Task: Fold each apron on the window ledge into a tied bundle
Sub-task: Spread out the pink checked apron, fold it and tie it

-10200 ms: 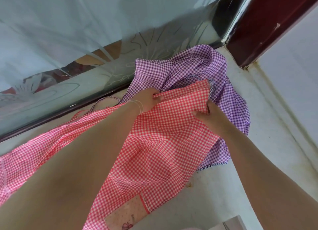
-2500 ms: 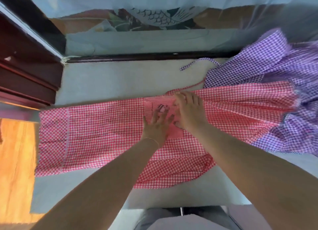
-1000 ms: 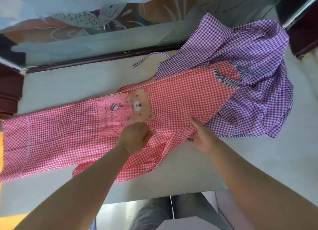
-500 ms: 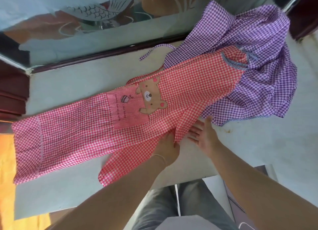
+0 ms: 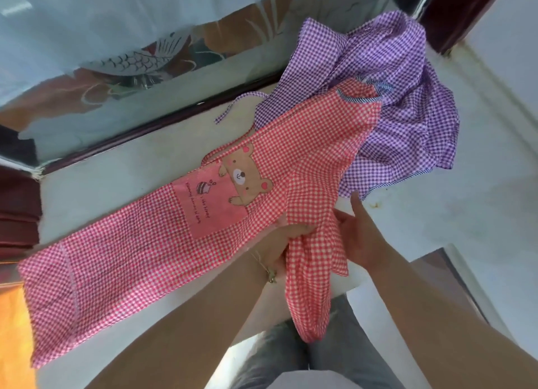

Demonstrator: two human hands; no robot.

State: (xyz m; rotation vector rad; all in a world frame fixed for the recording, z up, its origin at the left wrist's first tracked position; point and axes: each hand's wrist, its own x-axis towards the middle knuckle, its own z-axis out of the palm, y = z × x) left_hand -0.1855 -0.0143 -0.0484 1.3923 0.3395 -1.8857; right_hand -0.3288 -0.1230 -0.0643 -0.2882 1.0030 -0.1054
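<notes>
the red apron (image 5: pixel 139 252) is laid lengthwise along the ledge (image 5: pixel 99 185), a long strip of red-and-white gingham. a plain pink pocket (image 5: pixel 209 205) is sewn on near its middle, with a brown bear (image 5: pixel 244 182) peeking over the pocket's edge. slanted script is printed on the pocket beside a small cupcake figure; it is too blurred to be read with certainty. a loose flap (image 5: pixel 311 281) of the same cloth is draped over the ledge's front edge, between the two hands. the left hand (image 5: pixel 279 243) is laid against the flap's inner side, its fingers hidden under the cloth, so its hold cannot be told. the right hand (image 5: pixel 358 234) is held just outside the flap, fingers straight, gripping nothing. beyond the right hand, the purple apron (image 5: pixel 401 106) is heaped, crumpled, partly under the red apron's far end.
</notes>
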